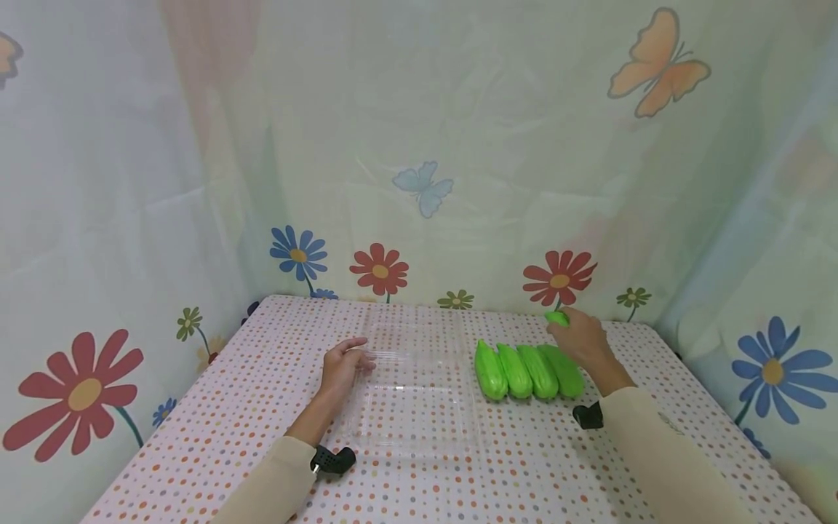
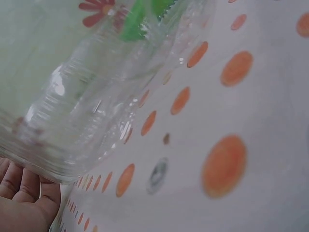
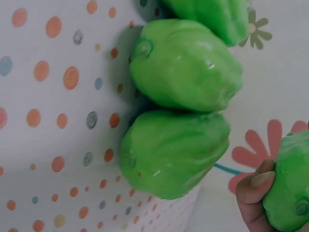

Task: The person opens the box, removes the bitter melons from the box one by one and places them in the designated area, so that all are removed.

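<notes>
My right hand [image 1: 583,338] grips a glossy green zucchini-like vegetable [image 3: 289,188], at the far end of a row of similar ones. In the right wrist view a thumb [image 3: 260,180] lies along its side. Several more green vegetables [image 1: 516,372] lie side by side on the table, ridged and with stubby ends. To their left lies a clear plastic box [image 1: 419,418], its lid [image 1: 415,331] folded back behind it. My left hand [image 1: 340,371] is at the box's left edge, fingers loosely bent. In the left wrist view its fingers [image 2: 29,186] meet the plastic rim.
A dotted cloth [image 1: 419,487] covers the table. Curtains with printed flowers and butterflies [image 1: 419,109] stand at the back and both sides. Black camera bands [image 1: 334,461] sit on both wrists, below cream sleeves [image 1: 668,458].
</notes>
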Available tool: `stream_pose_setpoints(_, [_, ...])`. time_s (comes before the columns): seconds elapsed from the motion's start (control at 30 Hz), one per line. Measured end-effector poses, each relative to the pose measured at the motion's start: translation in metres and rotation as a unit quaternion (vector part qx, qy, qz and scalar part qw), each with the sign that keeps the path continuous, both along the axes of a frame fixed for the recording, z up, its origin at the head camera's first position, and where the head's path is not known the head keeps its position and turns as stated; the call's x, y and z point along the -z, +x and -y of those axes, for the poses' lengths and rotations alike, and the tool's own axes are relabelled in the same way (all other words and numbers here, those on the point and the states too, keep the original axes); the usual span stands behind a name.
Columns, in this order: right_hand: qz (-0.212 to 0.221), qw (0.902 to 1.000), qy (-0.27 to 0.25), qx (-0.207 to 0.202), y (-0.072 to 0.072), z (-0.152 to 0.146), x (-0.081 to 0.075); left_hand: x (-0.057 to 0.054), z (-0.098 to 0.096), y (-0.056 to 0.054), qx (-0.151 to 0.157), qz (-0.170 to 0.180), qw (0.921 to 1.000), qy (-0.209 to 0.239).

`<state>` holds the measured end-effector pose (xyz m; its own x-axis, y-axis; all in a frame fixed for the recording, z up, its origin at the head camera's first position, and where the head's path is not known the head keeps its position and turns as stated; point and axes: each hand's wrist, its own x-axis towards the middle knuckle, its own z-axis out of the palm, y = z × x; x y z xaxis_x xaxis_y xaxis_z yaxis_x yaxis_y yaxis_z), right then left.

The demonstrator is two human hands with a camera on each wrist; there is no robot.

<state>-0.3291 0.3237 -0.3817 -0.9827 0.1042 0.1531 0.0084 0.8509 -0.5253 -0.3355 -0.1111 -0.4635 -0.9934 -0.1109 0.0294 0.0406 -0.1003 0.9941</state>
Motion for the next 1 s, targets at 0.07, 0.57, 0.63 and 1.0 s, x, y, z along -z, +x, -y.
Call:
stream_pose_setpoints(0.07, [0.002,1.0,-0.005,0.008,-0.001,-0.005,0.004,0.001,0.0,0.0,-0.003,-0.004,1.0,-0.003])
stream_pose_setpoints(0.57, [0.0,0.9978,0.016,0.064,0.002,-0.033,0.028,0.003,-0.001,0.0,0.004,-0.002,0.9999,0.01])
stream_pose_setpoints(0.63, [0.003,0.9973,0.027,0.069,0.003,-0.034,0.031,0.003,0.0,0.0,0.009,0.0,0.9999,0.01])
stream_pose_setpoints(1.0, [0.066,0.9944,0.005,0.082,0.001,-0.038,0.043,-0.009,-0.001,0.009,0.01,0.002,0.9999,-0.005])
